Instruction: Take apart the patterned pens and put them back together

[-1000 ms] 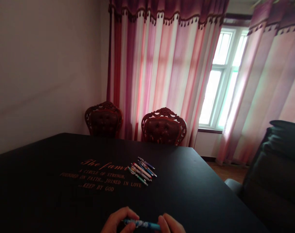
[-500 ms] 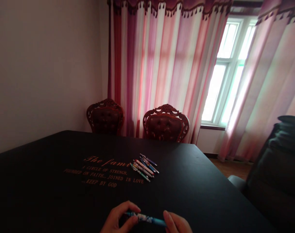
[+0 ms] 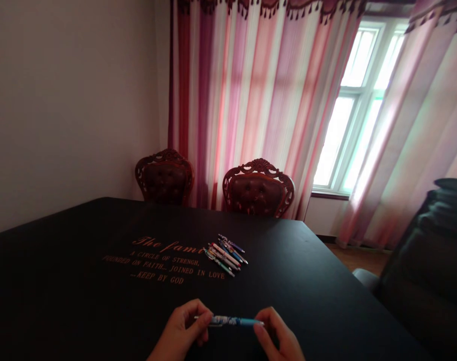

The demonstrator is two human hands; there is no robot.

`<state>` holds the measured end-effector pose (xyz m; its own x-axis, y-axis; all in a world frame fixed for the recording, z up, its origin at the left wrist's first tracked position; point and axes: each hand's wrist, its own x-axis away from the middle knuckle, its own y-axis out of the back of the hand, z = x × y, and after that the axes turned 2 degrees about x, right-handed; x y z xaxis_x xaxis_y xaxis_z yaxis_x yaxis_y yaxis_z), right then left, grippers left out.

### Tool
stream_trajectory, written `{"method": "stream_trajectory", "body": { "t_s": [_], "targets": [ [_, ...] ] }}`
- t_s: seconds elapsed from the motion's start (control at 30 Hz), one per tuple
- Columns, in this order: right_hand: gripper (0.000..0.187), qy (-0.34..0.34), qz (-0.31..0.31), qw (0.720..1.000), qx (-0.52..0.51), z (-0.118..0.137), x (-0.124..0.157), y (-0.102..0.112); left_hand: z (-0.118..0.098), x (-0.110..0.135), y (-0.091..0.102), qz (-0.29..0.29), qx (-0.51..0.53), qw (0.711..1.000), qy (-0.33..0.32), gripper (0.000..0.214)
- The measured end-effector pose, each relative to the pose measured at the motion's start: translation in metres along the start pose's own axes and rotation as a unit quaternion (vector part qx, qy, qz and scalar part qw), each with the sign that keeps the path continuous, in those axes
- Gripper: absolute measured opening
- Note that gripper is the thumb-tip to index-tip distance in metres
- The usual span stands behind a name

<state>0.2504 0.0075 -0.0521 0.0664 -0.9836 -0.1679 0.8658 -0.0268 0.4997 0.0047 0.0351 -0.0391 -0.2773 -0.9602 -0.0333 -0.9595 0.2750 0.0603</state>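
Note:
Both my hands hold one pen (image 3: 232, 321) level above the near edge of the black table (image 3: 307, 281). The pen has a blue and white patterned barrel. My left hand (image 3: 183, 333) pinches its left end between thumb and fingers. At the other end, my right hand (image 3: 279, 336) pinches the blue tip. Farther back on the table lies a small heap of several coloured pens (image 3: 225, 254), well apart from my hands.
Gold lettering (image 3: 162, 260) is printed on the black tablecloth. Two carved red chairs (image 3: 258, 193) stand behind the table before pink striped curtains (image 3: 251, 100). A dark sofa (image 3: 427, 271) is at the right, a bright window (image 3: 348, 105) beyond it.
My hands have risen and come further into view, and the pen between them now shows at full length. The view has tilted down a little.

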Motion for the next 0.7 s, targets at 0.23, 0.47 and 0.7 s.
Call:
{"method": "stream_trajectory", "body": {
  "t_s": [0.23, 0.47, 0.7],
  "targets": [
    [0.048, -0.01, -0.019, 1.0, 0.0, 0.015, 0.006, 0.003, -0.006, 0.002, 0.0, -0.001, 0.003, 1.0, 0.007, 0.039],
    [0.036, 0.001, -0.024, 0.999, -0.046, 0.024, 0.008, 0.01, -0.017, 0.006, -0.003, -0.011, -0.013, 1.0, 0.015, 0.034],
    [0.029, -0.011, -0.001, 0.996, -0.088, 0.023, 0.008, 0.011, -0.019, 0.007, -0.005, -0.014, -0.019, 1.0, 0.007, 0.031]
  ]
}}
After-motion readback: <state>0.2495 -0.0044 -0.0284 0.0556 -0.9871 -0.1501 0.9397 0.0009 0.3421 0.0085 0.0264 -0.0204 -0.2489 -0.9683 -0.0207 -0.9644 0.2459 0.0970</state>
